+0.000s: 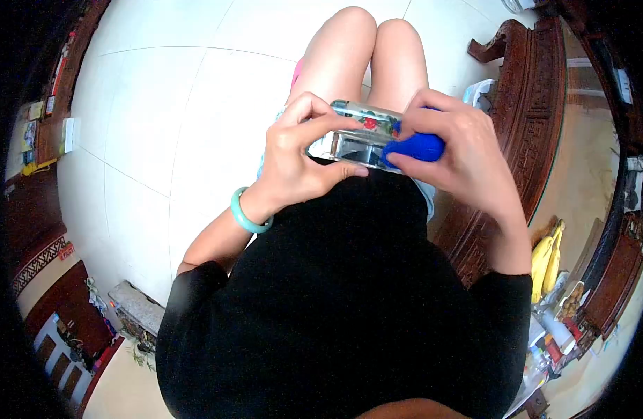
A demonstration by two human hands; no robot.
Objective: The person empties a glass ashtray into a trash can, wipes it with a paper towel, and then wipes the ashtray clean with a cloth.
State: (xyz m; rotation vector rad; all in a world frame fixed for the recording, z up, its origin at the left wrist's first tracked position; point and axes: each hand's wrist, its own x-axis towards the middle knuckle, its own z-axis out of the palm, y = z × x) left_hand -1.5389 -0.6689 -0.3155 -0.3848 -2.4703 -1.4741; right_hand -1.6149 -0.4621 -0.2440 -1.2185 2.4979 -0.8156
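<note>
In the head view, my left hand (pixel 300 150) grips a clear, shiny glass-like container (pixel 349 150) with a red flower and green leaves on its side. The container lies sideways above my lap, with my left thumb and fingers on either edge. My right hand (pixel 454 143) is closed around a bright blue cloth (pixel 420 146), pressed against the container's right end. What the cloth covers there is hidden. A pale green bangle (pixel 246 211) circles my left wrist.
A dark carved wooden table (pixel 545 91) with a glass top runs along my right side. Bananas (pixel 545 262) and several small items lie on it. Pale floor tiles (pixel 140 112) spread out to my left. A grey stone-like block (pixel 136 307) stands at the lower left.
</note>
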